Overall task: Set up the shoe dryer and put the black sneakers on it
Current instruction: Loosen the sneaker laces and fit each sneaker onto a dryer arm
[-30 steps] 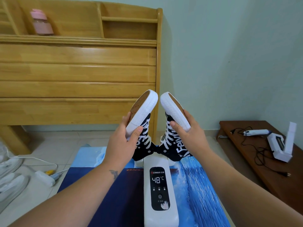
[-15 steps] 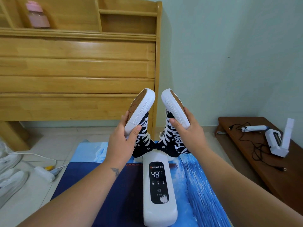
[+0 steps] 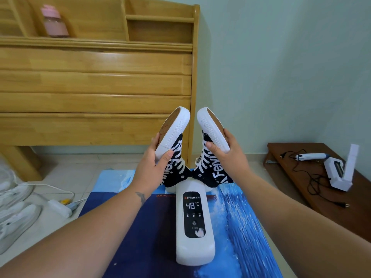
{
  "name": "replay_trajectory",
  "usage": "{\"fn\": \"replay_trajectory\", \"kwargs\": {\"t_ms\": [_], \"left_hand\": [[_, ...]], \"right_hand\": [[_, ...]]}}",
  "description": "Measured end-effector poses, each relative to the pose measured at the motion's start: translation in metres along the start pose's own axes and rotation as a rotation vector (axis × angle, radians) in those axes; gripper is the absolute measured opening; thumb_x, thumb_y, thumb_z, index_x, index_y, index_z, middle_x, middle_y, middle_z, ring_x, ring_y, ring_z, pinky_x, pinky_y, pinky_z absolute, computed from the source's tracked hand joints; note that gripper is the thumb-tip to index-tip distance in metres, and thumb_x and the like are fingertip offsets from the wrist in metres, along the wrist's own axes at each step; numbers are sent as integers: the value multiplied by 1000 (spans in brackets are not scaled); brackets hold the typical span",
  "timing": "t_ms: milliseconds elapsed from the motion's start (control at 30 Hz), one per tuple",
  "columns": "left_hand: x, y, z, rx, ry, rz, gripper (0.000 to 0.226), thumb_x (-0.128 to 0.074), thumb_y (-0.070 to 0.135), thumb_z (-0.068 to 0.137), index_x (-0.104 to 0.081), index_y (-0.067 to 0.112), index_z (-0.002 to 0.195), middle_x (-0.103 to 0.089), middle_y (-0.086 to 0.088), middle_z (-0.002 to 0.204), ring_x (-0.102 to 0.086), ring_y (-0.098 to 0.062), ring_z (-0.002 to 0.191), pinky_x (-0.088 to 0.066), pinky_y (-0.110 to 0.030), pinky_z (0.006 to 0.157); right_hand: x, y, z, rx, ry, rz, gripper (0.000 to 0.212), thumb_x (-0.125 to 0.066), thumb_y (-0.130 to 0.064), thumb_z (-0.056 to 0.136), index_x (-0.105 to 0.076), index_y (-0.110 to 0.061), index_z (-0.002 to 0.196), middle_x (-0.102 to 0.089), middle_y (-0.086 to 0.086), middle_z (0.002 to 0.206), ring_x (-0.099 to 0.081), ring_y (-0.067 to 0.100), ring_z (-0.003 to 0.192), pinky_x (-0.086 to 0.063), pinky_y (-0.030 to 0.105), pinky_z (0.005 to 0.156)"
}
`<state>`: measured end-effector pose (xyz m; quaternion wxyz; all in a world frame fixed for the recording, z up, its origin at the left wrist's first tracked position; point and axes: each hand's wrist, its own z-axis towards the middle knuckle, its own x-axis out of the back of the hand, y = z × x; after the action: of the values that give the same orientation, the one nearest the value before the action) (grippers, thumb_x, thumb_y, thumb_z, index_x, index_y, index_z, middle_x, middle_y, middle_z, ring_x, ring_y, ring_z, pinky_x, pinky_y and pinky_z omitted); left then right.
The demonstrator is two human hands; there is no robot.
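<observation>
A white shoe dryer (image 3: 194,251) lies on a blue mat (image 3: 241,227), its black panel showing 48°C. Two black sneakers with white soles and white lettering stand on its far end, toes up and tilted apart in a V. My left hand (image 3: 153,169) grips the sole of the left sneaker (image 3: 174,133). My right hand (image 3: 228,159) grips the sole of the right sneaker (image 3: 212,131). The dryer's arms are hidden inside the shoes.
A wooden headboard (image 3: 96,83) with a pink bottle (image 3: 53,22) on its shelf stands behind. White sneakers (image 3: 14,223) and a power strip (image 3: 60,207) lie on the floor at left. A brown low table (image 3: 313,189) at right holds another white device (image 3: 339,171) with cords.
Both hands stay gripped on the sneakers on the dryer. The sneakers and the hands have barely shifted; only the camera view has moved a little.
</observation>
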<state>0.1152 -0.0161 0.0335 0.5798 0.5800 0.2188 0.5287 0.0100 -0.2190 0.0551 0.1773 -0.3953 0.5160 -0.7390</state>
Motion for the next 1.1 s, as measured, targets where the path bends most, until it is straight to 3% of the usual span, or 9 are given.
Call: {"fn": "replay_trajectory", "kwargs": {"t_ms": [100, 200, 267, 333, 467, 633, 767, 900, 1100], "left_hand": [[6, 2, -4, -14, -1, 95, 67, -53, 46, 91, -19, 39, 148, -45, -7, 145, -45, -22, 131, -37, -43, 108], [8, -2, -24, -21, 147, 64, 66, -53, 44, 92, -21, 33, 149, -26, 1, 156, -25, -15, 142, -23, -35, 114], [8, -12, -46, -51, 279, 94, 58, -52, 39, 93, -29, 32, 145, -32, 3, 150, -25, -12, 137, -23, -29, 107], [3, -25, -69, -53, 333, 101, 49, -53, 34, 93, -37, 32, 140, -38, 7, 137, -29, -6, 126, -30, -34, 105], [-21, -51, -108, 60, 186, 63, 37, -55, 22, 94, -50, 28, 130, -43, 7, 130, -39, -8, 121, -34, -42, 109], [-57, -58, -137, 222, -56, -55, 40, -51, 23, 96, -44, 29, 135, -35, 6, 146, -33, -3, 132, -22, -19, 106], [-69, -61, -144, 308, -131, -107, 51, -44, 26, 98, -29, 33, 147, -28, 12, 154, -27, -3, 138, -21, -26, 114], [-72, -63, -148, 298, -143, -72, 55, -42, 29, 98, -22, 40, 148, -25, 17, 155, -27, -1, 138, -22, -22, 110], [-72, -62, -150, 269, -135, -11, 56, -41, 32, 98, -19, 42, 148, -27, 17, 155, -32, -4, 138, -29, -28, 111]], "right_hand": [[5, -4, -5, -16, -26, -59, 107, -69, -72, 66, -20, -34, 154, -41, 1, 152, -43, 23, 136, -38, 47, 111], [5, 2, -24, -37, 96, -38, 108, -72, -67, 69, -17, -31, 154, -32, 0, 158, -31, 20, 144, -29, 42, 115], [0, 10, -47, -54, 245, -11, 96, -71, -60, 76, -21, -30, 153, -33, -2, 157, -29, 18, 145, -27, 38, 113], [-9, 25, -75, -82, 339, 37, 80, -66, -49, 85, -26, -30, 151, -36, -2, 155, -31, 17, 143, -27, 33, 111], [-33, 51, -122, -267, 185, 159, 63, -62, -35, 94, -32, -29, 149, -42, -5, 149, -39, 14, 137, -34, 37, 113], [-55, 60, -146, -468, -93, 268, 66, -62, -27, 95, -30, -26, 152, -41, -2, 151, -42, 12, 134, -35, 37, 113], [-63, 63, -151, -514, -158, 268, 60, -62, -23, 93, -37, -29, 148, -61, -3, 134, -62, 16, 116, -48, 38, 102], [-67, 65, -153, -487, -151, 250, 48, -61, -18, 92, -47, -34, 135, -69, -10, 112, -67, 2, 93, -51, 14, 70], [-69, 68, -154, -462, -136, 217, 57, -62, -21, 92, -41, -31, 143, -67, -6, 119, -64, 7, 102, -48, 17, 76]]}}
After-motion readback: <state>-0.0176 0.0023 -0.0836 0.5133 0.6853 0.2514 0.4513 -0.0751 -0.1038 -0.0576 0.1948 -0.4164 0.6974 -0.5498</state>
